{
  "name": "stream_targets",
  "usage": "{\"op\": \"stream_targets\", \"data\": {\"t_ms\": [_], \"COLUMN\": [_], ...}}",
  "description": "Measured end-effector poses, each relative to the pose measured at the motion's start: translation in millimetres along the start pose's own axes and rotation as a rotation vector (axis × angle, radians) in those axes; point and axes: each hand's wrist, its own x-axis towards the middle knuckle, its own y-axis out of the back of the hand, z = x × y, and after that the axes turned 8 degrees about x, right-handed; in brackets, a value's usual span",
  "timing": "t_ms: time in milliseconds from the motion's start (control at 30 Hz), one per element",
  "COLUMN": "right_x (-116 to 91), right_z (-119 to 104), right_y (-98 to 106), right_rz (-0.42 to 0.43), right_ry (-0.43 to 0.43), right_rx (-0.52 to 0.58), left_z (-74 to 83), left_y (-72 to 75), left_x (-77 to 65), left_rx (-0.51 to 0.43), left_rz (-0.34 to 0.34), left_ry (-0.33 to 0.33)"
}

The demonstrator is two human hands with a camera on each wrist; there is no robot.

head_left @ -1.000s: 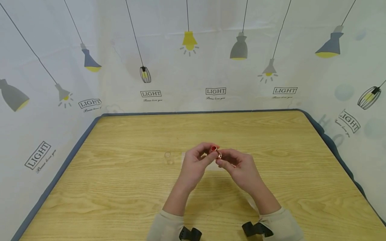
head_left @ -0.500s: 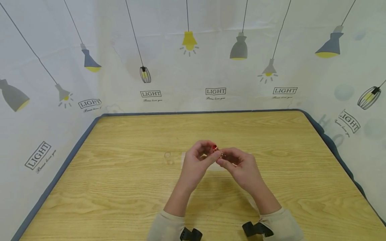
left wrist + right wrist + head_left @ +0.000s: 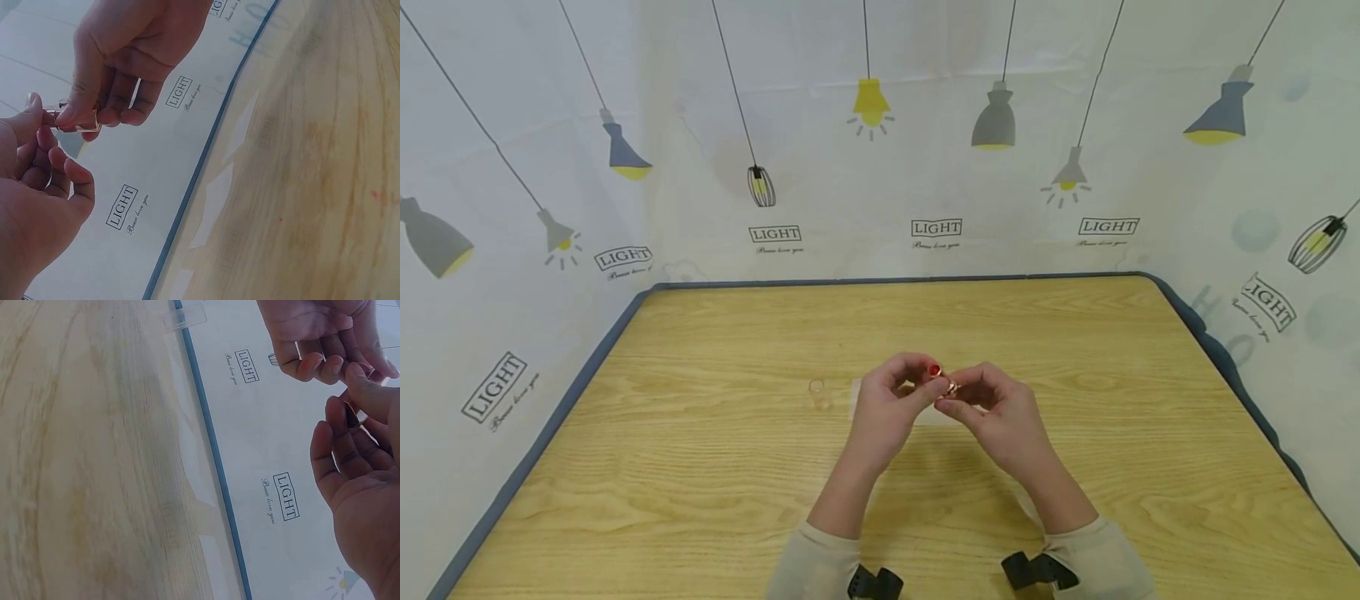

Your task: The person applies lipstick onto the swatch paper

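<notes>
Both hands meet over the table around a small shiny gold tube [image 3: 952, 388] with a round red end [image 3: 935, 369] in a gold rim. My left hand [image 3: 886, 412] pinches it between thumb and fingers, the red end showing just above the thumb. On the other side my right hand [image 3: 1000, 421] pinches the gold part with thumb and index finger. The left wrist view shows the rose-gold metal body [image 3: 92, 123] under the right thumb. Fingers cover much of it; whether it is one piece or two, I cannot tell.
A small clear round piece [image 3: 817, 393] stands on the wooden table [image 3: 700, 467], left of the hands. A pale sheet [image 3: 934, 417] lies beneath them. Lamp-printed white sheeting [image 3: 850, 183] surrounds the table, meeting it along a dark blue edge [image 3: 895, 281].
The red end tilts away and then turns back towards the head camera. My right hand rises slightly, its fingers shifting on the gold part. My left hand stays nearly in place.
</notes>
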Motion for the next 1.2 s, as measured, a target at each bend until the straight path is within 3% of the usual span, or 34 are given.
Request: {"op": "stream_targets", "data": {"t_ms": [567, 1000, 1200], "right_x": [-0.3, 0.4, 0.9], "right_z": [-0.5, 4.1, 4.8], "right_y": [-0.9, 0.0, 0.7], "right_rz": [-0.006, -0.023, -0.014], "right_ry": [0.041, 0.055, 0.026], "right_rx": [0.005, 0.005, 0.012], "left_z": [-0.7, -0.9, -3.3], "left_y": [1.2, 4.2, 2.5], "left_x": [1.5, -0.9, -2.1], "left_rx": [0.036, 0.026, -0.021], "left_rz": [-0.017, -0.122, -0.085], "left_ry": [-0.041, -0.087, -0.051]}}
